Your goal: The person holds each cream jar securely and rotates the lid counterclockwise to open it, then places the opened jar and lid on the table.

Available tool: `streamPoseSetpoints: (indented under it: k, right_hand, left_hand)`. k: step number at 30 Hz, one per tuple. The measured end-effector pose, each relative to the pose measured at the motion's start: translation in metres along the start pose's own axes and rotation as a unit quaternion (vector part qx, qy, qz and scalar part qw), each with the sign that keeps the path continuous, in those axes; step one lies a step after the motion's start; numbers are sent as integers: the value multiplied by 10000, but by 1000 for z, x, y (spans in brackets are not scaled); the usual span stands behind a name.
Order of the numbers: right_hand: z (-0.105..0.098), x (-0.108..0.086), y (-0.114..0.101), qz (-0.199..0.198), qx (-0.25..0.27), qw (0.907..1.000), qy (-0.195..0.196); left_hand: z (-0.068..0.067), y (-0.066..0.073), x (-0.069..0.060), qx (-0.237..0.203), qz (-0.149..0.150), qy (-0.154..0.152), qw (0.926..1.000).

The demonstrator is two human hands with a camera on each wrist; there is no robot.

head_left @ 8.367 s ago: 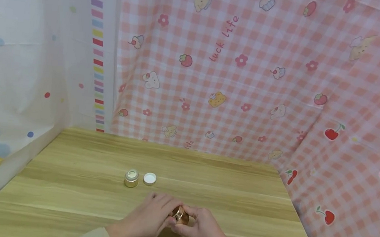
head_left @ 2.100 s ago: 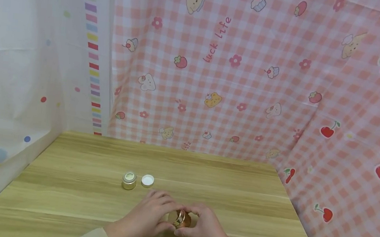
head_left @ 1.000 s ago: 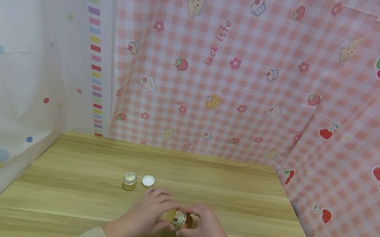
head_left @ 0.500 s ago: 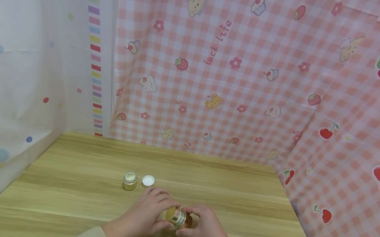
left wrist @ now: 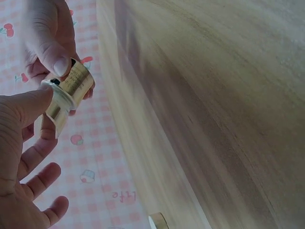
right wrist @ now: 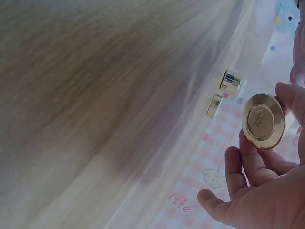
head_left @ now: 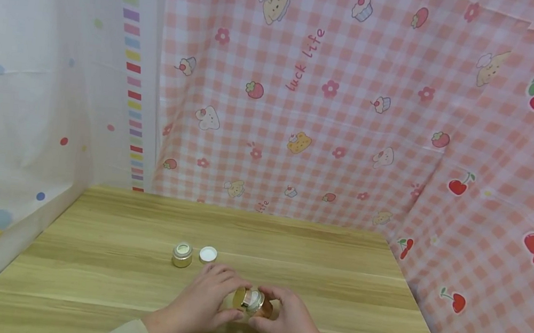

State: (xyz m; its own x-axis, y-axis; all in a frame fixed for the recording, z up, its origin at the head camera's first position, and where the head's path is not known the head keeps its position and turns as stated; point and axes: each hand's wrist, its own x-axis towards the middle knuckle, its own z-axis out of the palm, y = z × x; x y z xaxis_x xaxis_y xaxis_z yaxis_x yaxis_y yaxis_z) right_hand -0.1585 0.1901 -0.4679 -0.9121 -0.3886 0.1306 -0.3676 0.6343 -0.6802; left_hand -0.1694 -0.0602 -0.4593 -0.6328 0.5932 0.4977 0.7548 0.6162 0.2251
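Observation:
Both hands meet low in the middle of the head view over a small gold cosmetic jar. My right hand (head_left: 288,318) grips the jar's body (head_left: 264,308) between thumb and fingers. Its mouth is tipped to the left. Pinched in my left hand (head_left: 201,302) is the gold screw lid (head_left: 241,298), right at the jar's mouth, with a whitish rim showing between them. In the left wrist view, the lid (left wrist: 53,117) and jar (left wrist: 78,83) lie end to end. The right wrist view shows the jar's engraved base (right wrist: 261,122); the lid is hidden there.
A second small gold jar (head_left: 182,256) stands uncapped on the wooden table (head_left: 316,251), its pale top facing up. Beside it lies a lid (head_left: 208,254), white inside upward. Patterned cloths (head_left: 324,118) hang behind and at the sides.
Over several seconds, the lid has come away from the held jar's body, widening the gap and baring the whitish neck. The second jar and its lid stay put.

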Motion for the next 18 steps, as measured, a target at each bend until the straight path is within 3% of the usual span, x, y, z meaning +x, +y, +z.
streamPoseSetpoints:
  k: [6, 12, 18]
  right_hand:
    - [-1, 0, 2, -61, 198, 9998, -83]
    - [-3, -1, 4, 264, 362, 9990, -90]
    - [-7, -3, 5, 510, 176, 9985, 128]
  left_hand:
    - [1, -2, -1, -63, -32, 104, 9999]
    - [1, -3, -2, -128, -25, 290, 9995]
    - [0, -3, -2, -168, -152, 291, 9993]
